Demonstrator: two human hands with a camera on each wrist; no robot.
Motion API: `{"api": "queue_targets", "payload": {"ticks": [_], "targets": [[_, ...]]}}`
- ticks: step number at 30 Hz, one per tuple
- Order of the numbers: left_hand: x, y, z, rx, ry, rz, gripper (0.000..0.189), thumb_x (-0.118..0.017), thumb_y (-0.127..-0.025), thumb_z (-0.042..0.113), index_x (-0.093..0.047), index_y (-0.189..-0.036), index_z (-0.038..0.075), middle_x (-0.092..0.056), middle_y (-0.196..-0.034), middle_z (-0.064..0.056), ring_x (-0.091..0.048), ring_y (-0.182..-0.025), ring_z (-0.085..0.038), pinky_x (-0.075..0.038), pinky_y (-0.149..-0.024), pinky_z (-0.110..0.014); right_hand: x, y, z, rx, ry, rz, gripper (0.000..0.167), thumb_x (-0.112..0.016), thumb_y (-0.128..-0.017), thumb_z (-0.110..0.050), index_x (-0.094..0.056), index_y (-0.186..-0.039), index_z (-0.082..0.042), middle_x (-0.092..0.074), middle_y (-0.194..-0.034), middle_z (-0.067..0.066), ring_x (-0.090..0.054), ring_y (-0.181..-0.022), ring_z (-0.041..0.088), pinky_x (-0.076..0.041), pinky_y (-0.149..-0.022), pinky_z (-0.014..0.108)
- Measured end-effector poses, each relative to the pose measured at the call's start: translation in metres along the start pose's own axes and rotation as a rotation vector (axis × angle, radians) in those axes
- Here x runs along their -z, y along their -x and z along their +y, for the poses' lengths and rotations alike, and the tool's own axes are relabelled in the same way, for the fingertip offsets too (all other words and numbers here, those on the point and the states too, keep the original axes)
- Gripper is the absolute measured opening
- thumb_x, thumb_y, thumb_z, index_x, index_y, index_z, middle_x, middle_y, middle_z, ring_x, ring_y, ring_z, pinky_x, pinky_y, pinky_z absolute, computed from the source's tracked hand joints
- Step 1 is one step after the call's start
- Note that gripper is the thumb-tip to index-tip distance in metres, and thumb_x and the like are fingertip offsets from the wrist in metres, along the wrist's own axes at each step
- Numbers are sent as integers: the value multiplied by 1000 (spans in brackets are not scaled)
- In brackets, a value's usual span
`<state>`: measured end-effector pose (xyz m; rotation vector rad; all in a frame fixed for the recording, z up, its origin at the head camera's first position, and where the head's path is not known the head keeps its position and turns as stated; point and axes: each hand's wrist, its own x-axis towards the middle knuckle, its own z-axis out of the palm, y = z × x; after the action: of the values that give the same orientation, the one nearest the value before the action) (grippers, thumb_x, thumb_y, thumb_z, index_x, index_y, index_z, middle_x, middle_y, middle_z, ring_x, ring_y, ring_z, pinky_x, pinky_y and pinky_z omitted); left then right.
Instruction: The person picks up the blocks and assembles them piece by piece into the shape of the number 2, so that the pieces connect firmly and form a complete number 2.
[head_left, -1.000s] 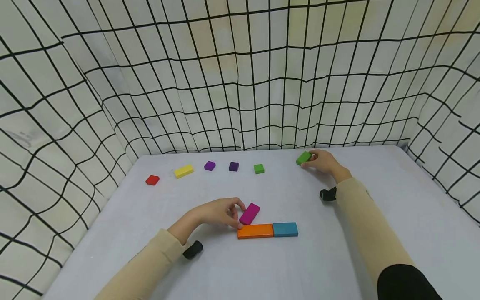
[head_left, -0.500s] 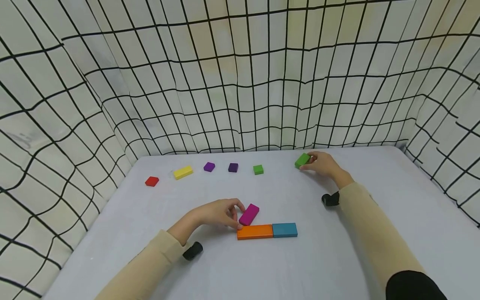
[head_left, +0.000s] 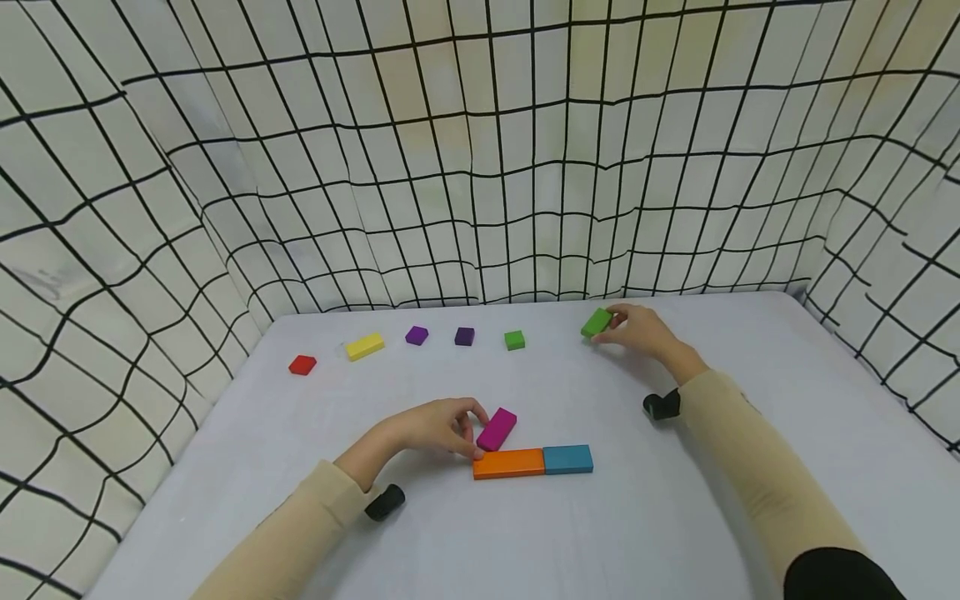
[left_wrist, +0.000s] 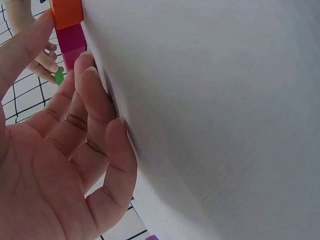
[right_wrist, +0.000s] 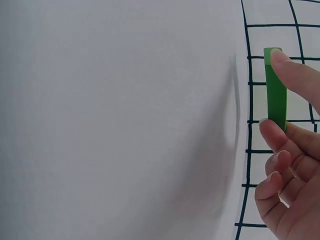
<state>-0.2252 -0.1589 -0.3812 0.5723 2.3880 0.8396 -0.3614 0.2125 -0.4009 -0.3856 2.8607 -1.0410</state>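
My left hand (head_left: 435, 429) rests at the left side of a magenta block (head_left: 497, 429), fingers bent loosely. Its thumb touches the left end of an orange block (head_left: 508, 463), also plain in the left wrist view, and its other fingertips are at the magenta block (left_wrist: 71, 41). The magenta block lies slantwise, its lower end at the orange block's back edge. A blue block (head_left: 567, 459) continues the orange one end to end. At the table's back right, my right hand (head_left: 637, 327) pinches a green rectangular block (right_wrist: 276, 92) by its ends between thumb and fingers.
Along the back of the white table (head_left: 637, 525) lie a red block (head_left: 302, 365), a yellow block (head_left: 365, 347), a purple block (head_left: 417, 335), a dark purple block (head_left: 464, 337) and a small green block (head_left: 514, 340). Walls with a black grid (head_left: 510, 150) enclose the table.
My right hand has moved slightly left with the green block, which has turned a little more upright in view. The left hand and the blocks near it stay put.
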Motion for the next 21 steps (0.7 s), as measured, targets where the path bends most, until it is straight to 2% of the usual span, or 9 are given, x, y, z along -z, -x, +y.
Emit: {"api": "queue_targets", "payload": {"ticks": [21], "targets": [[0,1,0,25,13,5,41,-80,-89,18,-60,-124,11,-62,-86,-1,-56,-81,-16,-46,-72,-29,-9,12,-17,53,-9,4,74,-81,-89,-33,-50,-146,3,-63,-121,19,-56,-99,29,-44,-77,34]]}}
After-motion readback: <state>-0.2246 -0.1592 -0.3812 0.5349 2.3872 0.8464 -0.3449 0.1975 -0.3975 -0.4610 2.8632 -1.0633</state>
